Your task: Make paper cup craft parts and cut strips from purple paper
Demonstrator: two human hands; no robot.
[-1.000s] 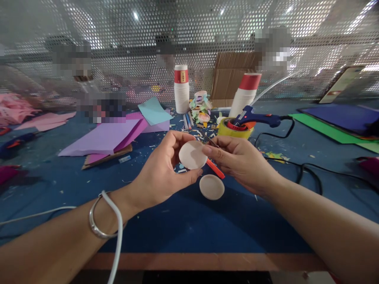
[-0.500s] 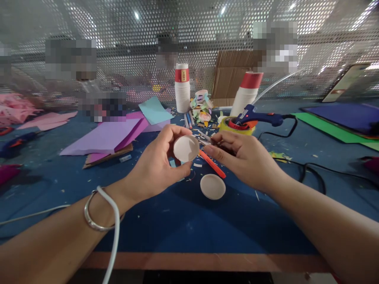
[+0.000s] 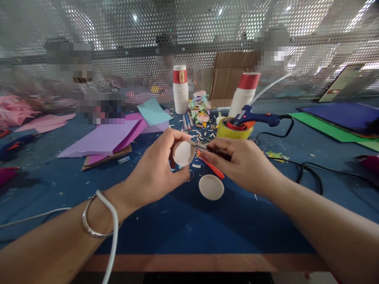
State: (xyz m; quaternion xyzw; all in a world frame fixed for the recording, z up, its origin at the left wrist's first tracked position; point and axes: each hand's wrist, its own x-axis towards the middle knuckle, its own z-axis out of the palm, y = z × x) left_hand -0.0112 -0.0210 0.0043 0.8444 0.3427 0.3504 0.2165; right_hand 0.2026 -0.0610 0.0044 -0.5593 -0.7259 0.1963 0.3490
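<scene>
My left hand (image 3: 158,161) pinches a small white round paper cup bottom (image 3: 183,153) by its edges, its face turned toward me. In my right hand (image 3: 237,159) is a pair of scissors (image 3: 199,146), whose metal blades touch the upper right edge of the cup bottom. The fingers partly hide the scissors' dark handles. A second cup bottom (image 3: 211,187), with a low rim, lies on the blue table below the hands. Just under the right fingers rests an orange-red utility knife (image 3: 212,165), partly covered.
Behind the hands stand two stacks of paper cups (image 3: 180,92) (image 3: 244,92). A blue glue gun (image 3: 257,117) sits on a roll of yellow tape (image 3: 233,132), its cord trailing right. Coloured paper (image 3: 97,136) lies left, several markers (image 3: 187,120) and paper scraps in the middle.
The scissors have moved left and their blades now meet the cup bottom's edge, where there was a gap before. The left hand has tilted the cup bottom slightly.
</scene>
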